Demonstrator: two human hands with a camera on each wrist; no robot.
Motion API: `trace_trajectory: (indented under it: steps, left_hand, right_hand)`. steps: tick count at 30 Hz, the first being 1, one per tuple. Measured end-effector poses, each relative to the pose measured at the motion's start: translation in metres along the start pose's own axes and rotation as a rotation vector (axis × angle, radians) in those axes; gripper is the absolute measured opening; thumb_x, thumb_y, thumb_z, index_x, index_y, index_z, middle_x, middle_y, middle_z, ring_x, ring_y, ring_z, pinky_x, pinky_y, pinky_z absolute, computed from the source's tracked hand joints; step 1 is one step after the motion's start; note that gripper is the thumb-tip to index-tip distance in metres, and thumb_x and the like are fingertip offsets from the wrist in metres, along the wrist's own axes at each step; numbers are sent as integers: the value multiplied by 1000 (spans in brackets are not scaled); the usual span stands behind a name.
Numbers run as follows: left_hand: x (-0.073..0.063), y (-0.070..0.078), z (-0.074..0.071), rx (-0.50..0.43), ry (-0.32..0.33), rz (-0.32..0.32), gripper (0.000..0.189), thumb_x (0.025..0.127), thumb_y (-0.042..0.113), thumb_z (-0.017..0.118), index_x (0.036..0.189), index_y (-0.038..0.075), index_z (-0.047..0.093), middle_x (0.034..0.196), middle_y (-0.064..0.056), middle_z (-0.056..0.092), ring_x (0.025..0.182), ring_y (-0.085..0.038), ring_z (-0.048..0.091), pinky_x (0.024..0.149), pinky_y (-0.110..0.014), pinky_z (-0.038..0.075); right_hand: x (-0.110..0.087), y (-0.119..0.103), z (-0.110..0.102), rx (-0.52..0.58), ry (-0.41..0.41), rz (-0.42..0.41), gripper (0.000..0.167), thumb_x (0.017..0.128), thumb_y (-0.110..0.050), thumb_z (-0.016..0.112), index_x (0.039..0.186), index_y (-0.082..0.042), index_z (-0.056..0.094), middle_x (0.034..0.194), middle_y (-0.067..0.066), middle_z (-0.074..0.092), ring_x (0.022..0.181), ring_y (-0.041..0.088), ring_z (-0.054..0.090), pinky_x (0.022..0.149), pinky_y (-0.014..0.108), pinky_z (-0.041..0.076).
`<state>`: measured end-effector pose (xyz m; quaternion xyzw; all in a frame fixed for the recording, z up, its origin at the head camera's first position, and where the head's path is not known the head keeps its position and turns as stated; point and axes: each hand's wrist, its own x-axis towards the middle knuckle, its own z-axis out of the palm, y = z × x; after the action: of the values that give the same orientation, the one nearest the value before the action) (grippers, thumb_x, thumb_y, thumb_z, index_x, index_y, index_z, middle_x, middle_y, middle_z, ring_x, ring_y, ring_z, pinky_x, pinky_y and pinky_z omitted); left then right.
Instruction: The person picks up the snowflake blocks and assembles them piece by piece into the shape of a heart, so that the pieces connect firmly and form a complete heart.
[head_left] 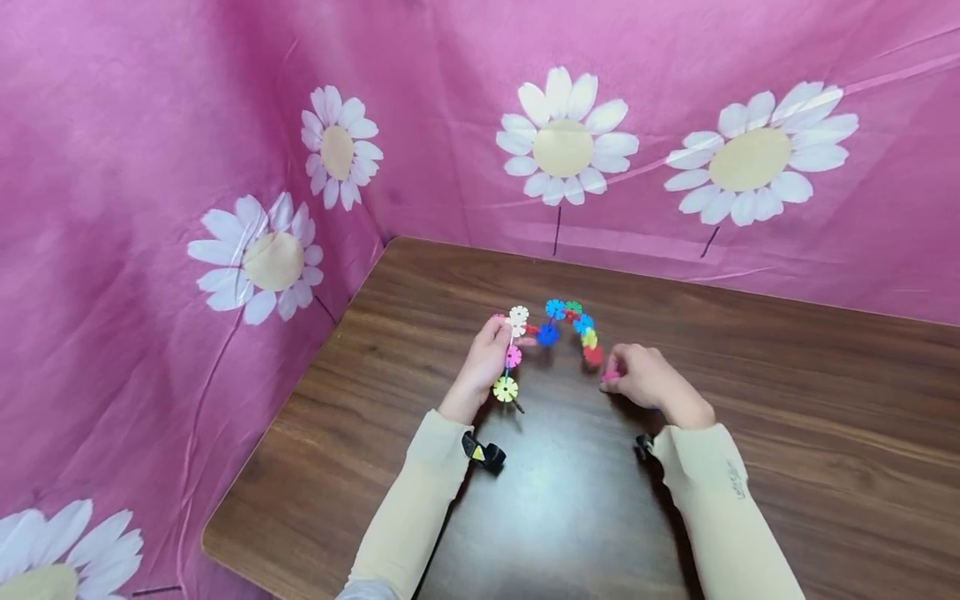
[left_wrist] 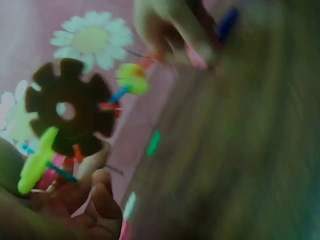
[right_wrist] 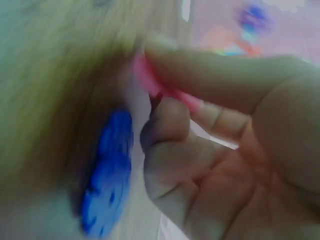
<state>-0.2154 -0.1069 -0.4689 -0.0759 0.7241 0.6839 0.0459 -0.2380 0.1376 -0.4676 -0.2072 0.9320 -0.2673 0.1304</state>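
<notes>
My left hand (head_left: 483, 358) grips a chain of interlocking snowflake discs near a white disc (head_left: 517, 321). From that grip the chain bends to the right through a dark blue disc (head_left: 547, 335), ending at a red disc (head_left: 592, 356). Its other end hangs down to a yellow-green disc (head_left: 506, 388); a brown disc (left_wrist: 70, 107) looms large in the left wrist view. Between thumb and fingers, my right hand (head_left: 648, 379) pinches a pink snowflake disc (right_wrist: 145, 72), a small gap from the red disc. Beside those fingers are blue discs (right_wrist: 107, 172), blurred; whether they join the pink one I cannot tell.
Both hands are above a brown wood-grain table (head_left: 825, 433). Pink cloth (head_left: 450, 150) printed with white daisies hangs along its back and left edges. A green disc (left_wrist: 154, 143) shows beyond the left hand. A black strap (head_left: 486, 454) sits at the left wrist.
</notes>
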Motion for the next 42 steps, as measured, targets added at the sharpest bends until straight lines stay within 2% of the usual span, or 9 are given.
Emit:
trace_trajectory:
  steps: [3, 7, 13, 20, 24, 30, 34, 37, 42]
  left_hand:
    - [1, -6, -2, 151, 25, 8, 19, 102, 14, 39, 102, 0, 53, 100, -20, 69, 68, -6, 52, 63, -17, 39]
    - [2, -8, -5, 362, 56, 32, 19, 97, 13, 48, 102, -1, 60, 89, -9, 59, 77, -14, 52, 71, -24, 43]
    - [4, -4, -11, 657, 50, 54, 20, 92, 20, 58, 100, 4, 69, 97, -10, 69, 91, -22, 60, 84, -34, 49]
    - [17, 10, -25, 727, -144, 33, 33, 93, 28, 61, 115, 4, 64, 98, -9, 66, 87, -18, 57, 78, -29, 47]
    - [30, 27, -22, 847, -279, 128, 37, 94, 28, 61, 121, 4, 60, 110, -11, 65, 99, -21, 60, 89, -34, 49]
    - [43, 46, 9, 1106, -571, 317, 61, 90, 28, 68, 144, 13, 41, 146, -7, 44, 134, -27, 39, 112, -43, 35]
    - [46, 48, 38, 1292, -727, 336, 73, 88, 29, 70, 150, 28, 31, 156, -2, 28, 140, -28, 27, 114, -53, 28]
    - [49, 45, 56, 1405, -776, 323, 72, 89, 28, 70, 149, 34, 31, 156, 0, 26, 144, -28, 22, 114, -59, 24]
    - [53, 40, 70, 1527, -769, 323, 57, 92, 29, 65, 144, 34, 42, 152, -2, 30, 146, -29, 23, 114, -60, 24]
  right_hand:
    - [-16, 9, -4, 53, 120, 35, 15, 85, -18, 72, 81, -9, 61, 74, 2, 63, 69, 16, 53, 66, 30, 43]
    - [-30, 14, -4, 127, 250, 70, 16, 87, -22, 71, 86, -8, 63, 75, 4, 65, 65, 14, 53, 60, 27, 44]
    - [-36, 15, 4, 204, 320, 93, 14, 90, -21, 69, 88, -8, 63, 70, 4, 66, 58, 10, 57, 53, 23, 48]
    - [-39, 17, 6, 273, 339, 94, 10, 94, -15, 62, 93, -5, 65, 77, 10, 70, 61, 12, 66, 54, 23, 53]
    - [-39, 14, 7, 257, 364, 96, 10, 93, -11, 60, 94, -4, 66, 79, 10, 71, 63, 13, 67, 53, 22, 52]
    - [-34, 3, 14, 184, 326, 150, 8, 88, -14, 65, 85, -6, 67, 70, 3, 70, 62, 11, 61, 58, 26, 46]
    - [-31, -1, 21, 150, 308, 178, 10, 87, -16, 67, 80, -8, 67, 67, 2, 67, 63, 16, 56, 60, 28, 42]
    - [-31, -3, 25, 136, 319, 184, 12, 86, -16, 69, 77, -8, 67, 68, 4, 66, 65, 19, 54, 60, 28, 40]
    - [-30, -4, 28, 118, 338, 175, 12, 85, -16, 70, 76, -8, 67, 70, 5, 67, 67, 22, 54, 62, 30, 40]
